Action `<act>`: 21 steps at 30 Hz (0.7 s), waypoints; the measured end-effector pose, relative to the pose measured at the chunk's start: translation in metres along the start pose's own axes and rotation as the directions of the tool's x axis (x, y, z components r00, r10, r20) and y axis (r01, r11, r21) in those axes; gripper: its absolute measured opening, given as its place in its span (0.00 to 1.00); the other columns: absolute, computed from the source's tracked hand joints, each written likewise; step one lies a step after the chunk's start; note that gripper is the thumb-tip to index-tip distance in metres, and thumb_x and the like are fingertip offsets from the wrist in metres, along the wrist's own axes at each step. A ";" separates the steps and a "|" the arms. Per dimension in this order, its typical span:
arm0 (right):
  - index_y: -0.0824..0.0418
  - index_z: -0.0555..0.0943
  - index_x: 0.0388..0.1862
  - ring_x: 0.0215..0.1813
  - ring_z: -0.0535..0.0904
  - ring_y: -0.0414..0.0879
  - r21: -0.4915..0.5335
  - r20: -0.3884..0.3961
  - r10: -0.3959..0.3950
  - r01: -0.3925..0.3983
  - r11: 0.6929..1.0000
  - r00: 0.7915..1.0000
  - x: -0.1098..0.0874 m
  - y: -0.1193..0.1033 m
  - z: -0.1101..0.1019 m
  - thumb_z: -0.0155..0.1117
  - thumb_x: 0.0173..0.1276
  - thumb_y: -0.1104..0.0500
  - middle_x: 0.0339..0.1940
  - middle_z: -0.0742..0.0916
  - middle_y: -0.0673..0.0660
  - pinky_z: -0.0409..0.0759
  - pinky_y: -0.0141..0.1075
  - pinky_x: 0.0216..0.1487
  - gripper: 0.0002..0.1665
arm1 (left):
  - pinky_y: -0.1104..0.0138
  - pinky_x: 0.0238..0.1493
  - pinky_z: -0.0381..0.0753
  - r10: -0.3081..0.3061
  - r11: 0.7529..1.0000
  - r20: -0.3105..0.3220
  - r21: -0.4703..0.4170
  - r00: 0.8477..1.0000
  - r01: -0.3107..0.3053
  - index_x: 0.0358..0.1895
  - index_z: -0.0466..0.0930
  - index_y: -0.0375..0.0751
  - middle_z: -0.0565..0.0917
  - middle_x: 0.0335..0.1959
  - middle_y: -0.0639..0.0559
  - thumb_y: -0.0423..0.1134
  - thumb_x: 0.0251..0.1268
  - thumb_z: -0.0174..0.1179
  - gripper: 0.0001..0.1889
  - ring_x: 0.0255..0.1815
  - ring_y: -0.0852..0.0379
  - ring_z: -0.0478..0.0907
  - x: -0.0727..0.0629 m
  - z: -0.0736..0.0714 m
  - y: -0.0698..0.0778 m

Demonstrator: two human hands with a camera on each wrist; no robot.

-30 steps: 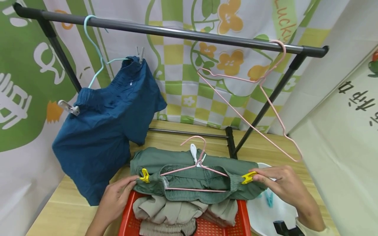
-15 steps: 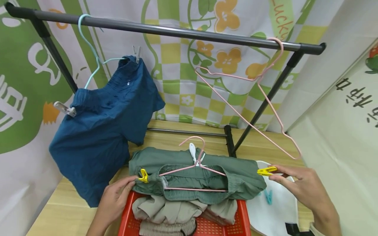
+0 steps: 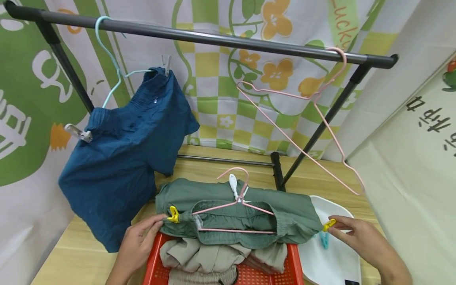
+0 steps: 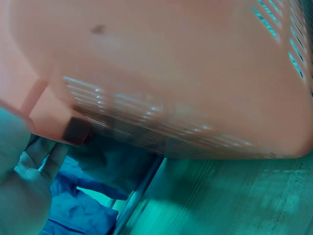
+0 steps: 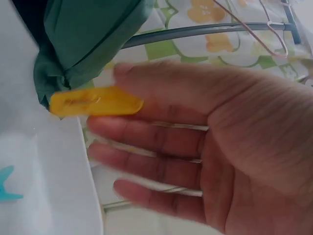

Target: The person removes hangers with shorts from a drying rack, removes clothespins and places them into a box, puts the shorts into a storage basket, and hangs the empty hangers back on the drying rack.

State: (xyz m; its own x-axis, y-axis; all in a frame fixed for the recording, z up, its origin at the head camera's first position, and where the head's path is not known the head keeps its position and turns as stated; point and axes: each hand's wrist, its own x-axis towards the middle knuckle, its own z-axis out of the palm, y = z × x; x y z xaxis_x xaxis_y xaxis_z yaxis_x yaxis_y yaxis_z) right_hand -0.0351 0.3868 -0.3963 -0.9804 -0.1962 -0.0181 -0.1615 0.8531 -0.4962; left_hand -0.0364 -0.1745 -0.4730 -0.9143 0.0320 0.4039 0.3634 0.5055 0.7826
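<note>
Green elastic-waist pants lie across the basket, a pink hanger inside their waistband. A yellow clothespin stands on the waistband's left side. Right beside it, my left hand pinches the pants' left edge; in the left wrist view the hand is partly cut off and its fingertips are hidden. My right hand pinches a second yellow clothespin between thumb and index finger. In the right wrist view, this clothespin's front end meets the green fabric's corner.
A red basket holds beige clothing. Blue shorts hang on a teal hanger from the black rack bar; another pink hanger hangs at right. A white tray has teal clothespins.
My right hand has drawn the yellow clothespin off the waistband's right side, moved right, then lowered it to the pants' right edge. My left hand has stayed in place.
</note>
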 end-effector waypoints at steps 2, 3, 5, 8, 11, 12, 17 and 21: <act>0.70 0.86 0.52 0.35 0.87 0.42 0.002 0.020 0.023 -0.023 1.000 1.000 -0.001 0.003 0.004 0.74 0.68 0.60 0.37 0.91 0.52 0.84 0.34 0.35 0.18 | 0.80 0.51 0.77 0.007 1.000 -0.002 -0.008 1.000 -0.007 0.51 0.89 0.39 0.89 0.48 0.50 0.21 0.67 0.64 0.15 0.49 0.62 0.84 0.000 0.000 0.000; 0.70 0.86 0.51 0.36 0.87 0.43 0.001 0.025 0.026 -0.026 1.000 0.999 -0.002 0.003 0.006 0.74 0.67 0.61 0.37 0.91 0.53 0.84 0.34 0.35 0.18 | 0.80 0.51 0.77 0.013 1.000 -0.004 -0.011 1.000 -0.013 0.51 0.89 0.39 0.89 0.48 0.50 0.21 0.67 0.64 0.15 0.49 0.63 0.84 -0.001 -0.001 0.000; 0.72 0.86 0.51 0.37 0.88 0.44 0.003 0.049 0.038 -0.038 0.999 0.998 -0.001 0.005 0.008 0.75 0.67 0.61 0.37 0.91 0.55 0.84 0.34 0.36 0.18 | 0.80 0.51 0.77 0.023 1.000 -0.009 -0.018 1.000 -0.023 0.51 0.89 0.39 0.89 0.48 0.50 0.20 0.66 0.64 0.15 0.49 0.63 0.84 -0.001 -0.001 0.000; 0.73 0.85 0.51 0.38 0.88 0.45 0.016 0.067 0.068 -0.069 0.997 0.995 -0.001 0.006 0.011 0.75 0.66 0.60 0.38 0.91 0.56 0.84 0.33 0.38 0.20 | 0.79 0.51 0.77 0.035 0.999 -0.007 -0.031 0.999 -0.036 0.51 0.89 0.40 0.89 0.47 0.50 0.20 0.66 0.64 0.16 0.49 0.63 0.84 0.000 0.000 -0.001; 0.73 0.85 0.53 0.40 0.88 0.45 0.017 0.072 0.085 -0.086 0.996 0.994 -0.002 0.007 0.012 0.74 0.67 0.59 0.39 0.91 0.57 0.84 0.34 0.40 0.21 | 0.79 0.51 0.77 0.034 0.999 0.001 -0.039 0.999 -0.034 0.51 0.89 0.40 0.89 0.47 0.50 0.20 0.67 0.63 0.15 0.49 0.63 0.84 0.000 0.001 -0.001; 0.73 0.85 0.53 0.41 0.88 0.45 0.010 0.070 0.095 -0.096 0.995 0.993 -0.002 0.006 0.012 0.74 0.68 0.58 0.40 0.91 0.57 0.84 0.35 0.40 0.21 | 0.79 0.51 0.78 0.031 0.999 0.004 -0.042 1.000 -0.031 0.51 0.89 0.40 0.89 0.47 0.50 0.21 0.67 0.63 0.15 0.49 0.63 0.84 0.000 0.001 -0.001; 0.65 0.89 0.48 0.40 0.86 0.39 -0.052 -0.025 0.044 -0.046 0.998 0.999 0.002 -0.005 0.009 0.71 0.71 0.57 0.42 0.91 0.55 0.84 0.36 0.38 0.14 | 0.79 0.50 0.78 0.014 0.999 0.005 -0.037 1.000 -0.014 0.51 0.89 0.40 0.89 0.47 0.50 0.22 0.68 0.63 0.14 0.49 0.62 0.84 0.000 0.001 -0.001; 0.55 0.91 0.42 0.37 0.83 0.33 -0.053 -0.159 -0.121 0.114 0.992 0.980 0.011 -0.032 0.001 0.71 0.70 0.64 0.35 0.90 0.43 0.81 0.30 0.36 0.06 | 0.79 0.50 0.78 0.016 0.999 -0.002 -0.040 1.000 -0.016 0.51 0.89 0.40 0.89 0.47 0.50 0.22 0.68 0.63 0.14 0.49 0.62 0.84 0.001 0.002 -0.003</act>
State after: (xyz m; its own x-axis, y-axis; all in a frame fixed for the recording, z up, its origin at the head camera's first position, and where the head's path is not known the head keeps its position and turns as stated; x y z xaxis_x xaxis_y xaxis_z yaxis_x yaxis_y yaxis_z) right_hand -0.0402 0.3569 -0.3819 -0.9590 -0.2186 0.1804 -0.2779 0.8498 -0.4480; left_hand -0.0382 -0.1745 -0.4756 -0.9079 0.0379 0.4174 0.3849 0.4699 0.7944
